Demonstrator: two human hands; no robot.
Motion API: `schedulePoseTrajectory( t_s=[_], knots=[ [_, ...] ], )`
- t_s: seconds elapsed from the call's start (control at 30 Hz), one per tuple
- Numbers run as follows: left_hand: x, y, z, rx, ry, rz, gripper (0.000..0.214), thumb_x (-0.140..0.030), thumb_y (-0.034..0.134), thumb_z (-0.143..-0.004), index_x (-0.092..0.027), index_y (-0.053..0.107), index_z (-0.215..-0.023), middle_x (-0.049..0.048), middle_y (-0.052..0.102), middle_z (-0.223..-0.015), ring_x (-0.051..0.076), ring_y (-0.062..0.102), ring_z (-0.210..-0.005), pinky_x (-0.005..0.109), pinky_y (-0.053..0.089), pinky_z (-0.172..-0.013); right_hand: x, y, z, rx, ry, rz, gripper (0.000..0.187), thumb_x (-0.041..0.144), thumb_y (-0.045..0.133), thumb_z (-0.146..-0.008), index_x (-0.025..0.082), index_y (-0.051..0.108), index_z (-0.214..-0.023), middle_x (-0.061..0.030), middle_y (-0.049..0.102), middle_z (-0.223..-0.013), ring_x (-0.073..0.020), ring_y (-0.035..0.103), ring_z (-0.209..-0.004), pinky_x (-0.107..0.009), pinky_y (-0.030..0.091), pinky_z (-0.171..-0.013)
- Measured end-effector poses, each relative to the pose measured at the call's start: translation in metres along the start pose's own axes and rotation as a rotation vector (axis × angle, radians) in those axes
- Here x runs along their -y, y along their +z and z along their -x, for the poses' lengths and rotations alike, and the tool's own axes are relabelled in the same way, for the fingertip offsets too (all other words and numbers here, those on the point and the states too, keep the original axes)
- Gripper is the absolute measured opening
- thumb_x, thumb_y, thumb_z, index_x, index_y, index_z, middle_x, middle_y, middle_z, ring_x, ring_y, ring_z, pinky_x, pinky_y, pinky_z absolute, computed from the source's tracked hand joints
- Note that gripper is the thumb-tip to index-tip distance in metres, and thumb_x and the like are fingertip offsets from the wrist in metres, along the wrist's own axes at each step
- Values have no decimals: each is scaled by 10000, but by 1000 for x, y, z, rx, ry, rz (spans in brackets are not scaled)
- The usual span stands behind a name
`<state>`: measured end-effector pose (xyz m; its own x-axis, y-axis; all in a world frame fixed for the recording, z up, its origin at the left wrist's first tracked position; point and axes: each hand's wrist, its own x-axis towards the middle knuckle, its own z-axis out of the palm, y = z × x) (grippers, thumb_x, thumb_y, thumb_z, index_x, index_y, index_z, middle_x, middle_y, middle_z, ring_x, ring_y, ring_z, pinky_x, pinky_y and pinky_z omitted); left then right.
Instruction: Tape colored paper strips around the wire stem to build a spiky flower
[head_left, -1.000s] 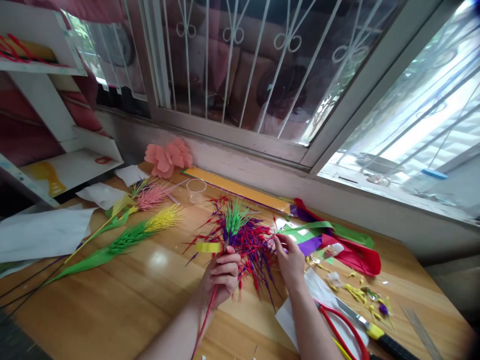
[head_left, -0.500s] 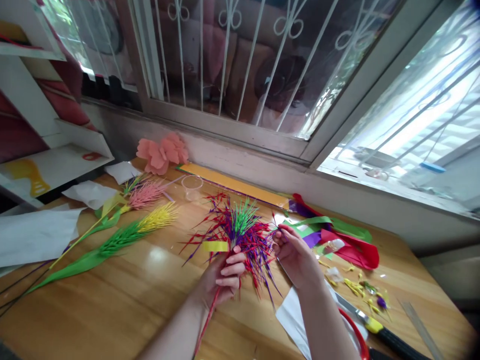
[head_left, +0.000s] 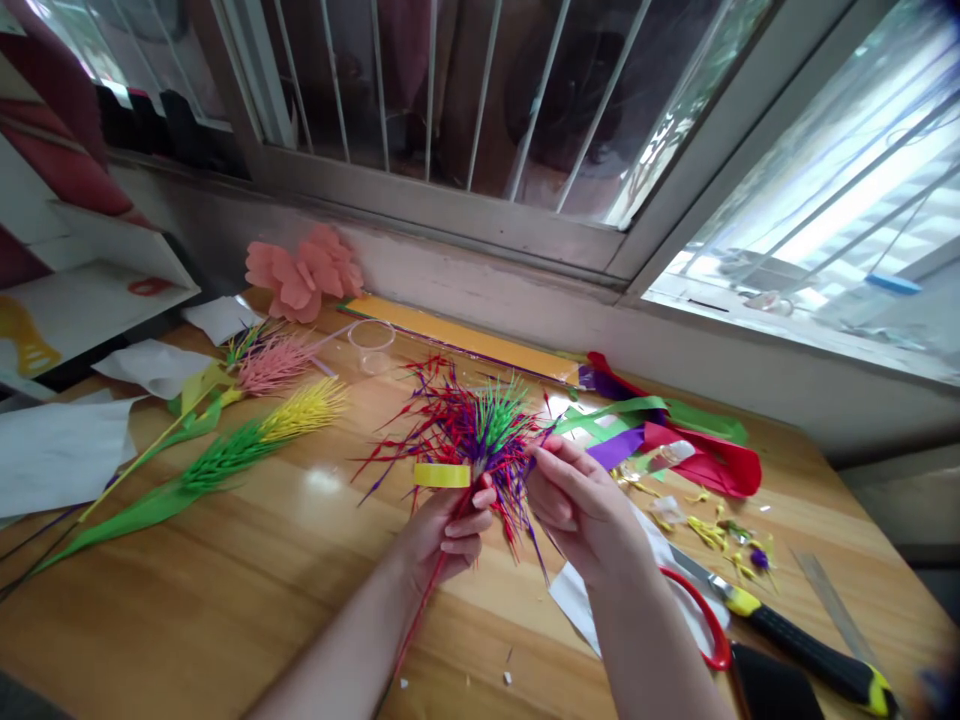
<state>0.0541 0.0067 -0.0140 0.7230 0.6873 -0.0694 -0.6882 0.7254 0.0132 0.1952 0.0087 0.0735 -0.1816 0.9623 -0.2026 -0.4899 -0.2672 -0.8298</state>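
Note:
My left hand (head_left: 457,525) is closed around the red stem (head_left: 417,630) of a handmade paper flower (head_left: 442,425) with red and purple spiky strands and a green tuft (head_left: 501,415) in its middle. A roll of yellow tape (head_left: 441,475) sits at the thumb of that hand, against the stem. Just right of the flower, my right hand (head_left: 577,490) pinches a thin purple and red strand (head_left: 551,425) between thumb and fingertips. The strand's lower end is hidden by the fingers.
Green and yellow paper wheat ears (head_left: 240,455) and a pink one (head_left: 277,360) lie left. Red-handled scissors (head_left: 712,630), a utility knife (head_left: 795,640), coloured paper strips (head_left: 697,460) and yellow scraps (head_left: 705,535) lie right. A pink paper flower (head_left: 304,275) stands by the wall.
My right hand has moved slightly left, bringing the strand closer to the flower. My left hand keeps its hold on the stem. The camera view has shifted a little.

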Motion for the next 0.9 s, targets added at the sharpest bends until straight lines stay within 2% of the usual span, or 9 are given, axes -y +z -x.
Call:
schedulePoseTrajectory(
  t_s=[0.13,0.33,0.5,0.6,0.7,0.9],
  knots=[
    [1,0,-2,-29,-19,-22,96,-154,555,-800,-87,578,-866,-5,519,-711,-31,351,-362,41,225,-252,-18,5,-9,-93,18,20,188,277,723,-671,157,599,-747,115,360,-322,-3,193,-310,-131,127,-318],
    [2,-2,-3,-55,-38,-22,132,-153,594,-770,-67,578,-870,-10,518,-718,-38,344,-356,41,230,-244,-27,6,-17,-255,-27,136,259,306,788,-558,154,632,-699,105,408,-326,-3,269,-290,-118,178,-282],
    [2,-4,-2,-9,-26,31,107,-151,555,-800,-65,572,-862,-8,511,-707,-36,375,-367,31,255,-246,-29,10,-18,-288,-51,212,274,343,790,-529,160,648,-677,63,542,-414,-14,338,-269,-141,258,-262],
    [2,-4,-1,3,-35,58,86,-138,518,-822,-71,564,-851,-15,497,-681,-34,385,-362,31,252,-243,-31,11,-17,-298,-66,262,278,361,777,-549,165,650,-701,26,612,-488,-59,459,-296,-163,322,-276],
    [1,-4,0,-1,-37,103,62,-126,524,-815,-74,552,-834,-19,496,-669,-32,400,-365,27,256,-247,-36,9,-17,-289,-108,296,259,362,760,-587,177,649,-731,13,634,-520,-105,548,-358,-181,382,-306],
    [1,-3,0,-40,-25,127,40,-106,534,-803,-105,535,-843,-34,476,-653,-33,394,-357,21,232,-242,-44,6,-16,-250,-196,325,213,324,711,-677,203,613,-822,23,640,-569,-122,597,-426,-232,507,-428]
  ],
)
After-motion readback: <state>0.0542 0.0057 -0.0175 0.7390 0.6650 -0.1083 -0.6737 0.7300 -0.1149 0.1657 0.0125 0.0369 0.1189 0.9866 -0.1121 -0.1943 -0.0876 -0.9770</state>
